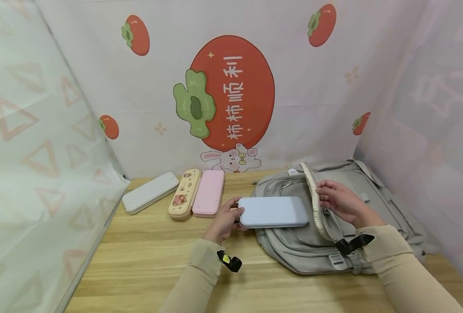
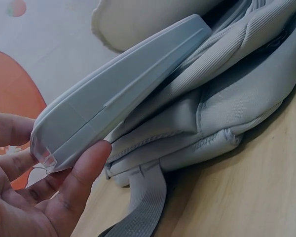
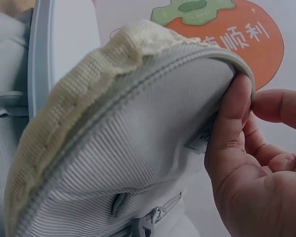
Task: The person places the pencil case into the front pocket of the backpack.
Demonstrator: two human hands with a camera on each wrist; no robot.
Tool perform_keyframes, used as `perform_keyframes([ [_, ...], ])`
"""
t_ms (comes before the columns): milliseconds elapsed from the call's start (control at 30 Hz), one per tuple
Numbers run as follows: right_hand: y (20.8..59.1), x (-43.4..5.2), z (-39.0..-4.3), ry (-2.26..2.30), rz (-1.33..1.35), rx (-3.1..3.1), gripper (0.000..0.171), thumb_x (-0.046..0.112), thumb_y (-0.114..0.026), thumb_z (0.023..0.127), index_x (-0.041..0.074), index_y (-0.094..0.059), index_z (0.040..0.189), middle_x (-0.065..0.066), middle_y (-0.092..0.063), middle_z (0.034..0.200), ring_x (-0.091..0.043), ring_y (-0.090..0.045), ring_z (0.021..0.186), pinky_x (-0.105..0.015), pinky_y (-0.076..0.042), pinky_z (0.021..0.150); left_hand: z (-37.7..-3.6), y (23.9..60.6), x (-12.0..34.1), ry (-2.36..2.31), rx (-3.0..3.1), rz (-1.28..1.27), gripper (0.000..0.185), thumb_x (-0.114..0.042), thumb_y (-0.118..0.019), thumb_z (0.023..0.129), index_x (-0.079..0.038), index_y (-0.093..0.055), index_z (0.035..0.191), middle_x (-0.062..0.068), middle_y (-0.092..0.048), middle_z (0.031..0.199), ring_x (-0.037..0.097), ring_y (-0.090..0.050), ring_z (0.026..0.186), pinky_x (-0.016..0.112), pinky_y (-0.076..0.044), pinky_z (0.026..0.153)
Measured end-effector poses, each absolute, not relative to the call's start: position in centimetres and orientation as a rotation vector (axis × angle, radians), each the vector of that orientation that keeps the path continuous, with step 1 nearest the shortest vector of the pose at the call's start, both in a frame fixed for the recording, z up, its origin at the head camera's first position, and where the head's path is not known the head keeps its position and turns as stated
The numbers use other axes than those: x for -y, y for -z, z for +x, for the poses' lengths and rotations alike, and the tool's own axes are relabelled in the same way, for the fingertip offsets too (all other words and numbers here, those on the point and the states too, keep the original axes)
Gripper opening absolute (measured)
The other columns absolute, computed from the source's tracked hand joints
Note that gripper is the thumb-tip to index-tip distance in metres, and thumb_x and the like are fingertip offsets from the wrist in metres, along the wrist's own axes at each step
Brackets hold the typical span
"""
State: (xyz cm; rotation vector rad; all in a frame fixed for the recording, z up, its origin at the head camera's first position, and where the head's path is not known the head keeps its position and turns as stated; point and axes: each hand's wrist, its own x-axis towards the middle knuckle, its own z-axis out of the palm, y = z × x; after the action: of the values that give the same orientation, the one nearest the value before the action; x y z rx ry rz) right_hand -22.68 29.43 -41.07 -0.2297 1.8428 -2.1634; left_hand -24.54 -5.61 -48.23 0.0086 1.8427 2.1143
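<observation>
A light blue pencil case (image 1: pixel 274 211) is gripped at its left end by my left hand (image 1: pixel 224 221). In the left wrist view, the thumb lies along the underside of the pencil case (image 2: pixel 113 94) and the fingers are at its near end. Its far end is over the opening of a grey backpack (image 1: pixel 290 261) lying on the table. My right hand (image 1: pixel 342 202) pinches the edge of the backpack's zippered flap (image 1: pixel 313 198) and holds it raised. In the right wrist view, the flap (image 3: pixel 133 128) stands between my right hand and the pencil case.
Left of the backpack, on the wooden table (image 1: pixel 149 261), lie a white case (image 1: pixel 151 192), a cream case with printed pictures (image 1: pixel 184 193) and a pink case (image 1: pixel 209 192). A printed cloth (image 1: pixel 294 108) hangs behind, with more cloth at both sides.
</observation>
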Motion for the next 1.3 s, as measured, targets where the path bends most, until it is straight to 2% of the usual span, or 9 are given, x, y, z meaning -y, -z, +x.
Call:
perform_keyframes([
  [267,40.9,-29.1,-22.8,2.178,-0.239,-1.809,0.017,0.002,-0.046,0.109,0.009,-0.060,0.102,0.001,-0.061,0.090,-0.009,-0.061,0.078,-0.022,-0.055,0.069,-24.4,48.1,4.2,-2.098,-1.847,0.049,0.051,-0.003,-0.052,0.105,0.002,-0.039,0.155,0.018,-0.041,0.126,0.024,-0.062,0.083,0.035,-0.060,0.056],
  [467,40.9,-28.9,-22.9,2.156,-0.227,-1.829,0.014,0.004,-0.047,0.109,0.009,-0.059,0.103,0.001,-0.060,0.091,-0.009,-0.060,0.079,-0.023,-0.054,0.070,-24.6,48.2,3.7,-2.073,-1.828,0.077,0.053,0.000,-0.054,0.104,0.003,-0.039,0.155,0.021,-0.042,0.131,0.028,-0.061,0.091,0.043,-0.063,0.064],
  [633,40.9,-29.0,-22.8,2.174,-0.210,-1.810,0.015,0.004,-0.046,0.110,0.009,-0.059,0.103,0.000,-0.061,0.091,-0.010,-0.061,0.079,-0.023,-0.054,0.070,-24.7,48.5,3.3,-2.068,-1.760,0.095,0.057,0.004,-0.055,0.101,0.000,-0.039,0.156,0.021,-0.041,0.138,0.027,-0.062,0.092,0.041,-0.063,0.065],
  [900,40.9,-29.2,-22.6,2.199,-0.224,-1.774,0.016,0.003,-0.046,0.110,0.009,-0.059,0.103,0.000,-0.060,0.091,-0.010,-0.060,0.079,-0.023,-0.054,0.070,-24.4,48.4,2.1,-2.099,-1.718,0.117,0.058,0.004,-0.054,0.100,0.002,-0.038,0.155,0.020,-0.044,0.130,0.027,-0.062,0.091,0.044,-0.063,0.067],
  [1300,41.0,-29.7,-22.2,2.231,-0.228,-1.733,0.019,0.002,-0.045,0.110,0.011,-0.060,0.103,0.001,-0.062,0.092,-0.009,-0.061,0.081,-0.022,-0.055,0.071,-24.4,48.6,1.1,-2.096,-1.688,0.107,0.063,0.008,-0.054,0.095,0.002,-0.037,0.156,0.020,-0.043,0.130,0.029,-0.061,0.093,0.050,-0.062,0.071],
])
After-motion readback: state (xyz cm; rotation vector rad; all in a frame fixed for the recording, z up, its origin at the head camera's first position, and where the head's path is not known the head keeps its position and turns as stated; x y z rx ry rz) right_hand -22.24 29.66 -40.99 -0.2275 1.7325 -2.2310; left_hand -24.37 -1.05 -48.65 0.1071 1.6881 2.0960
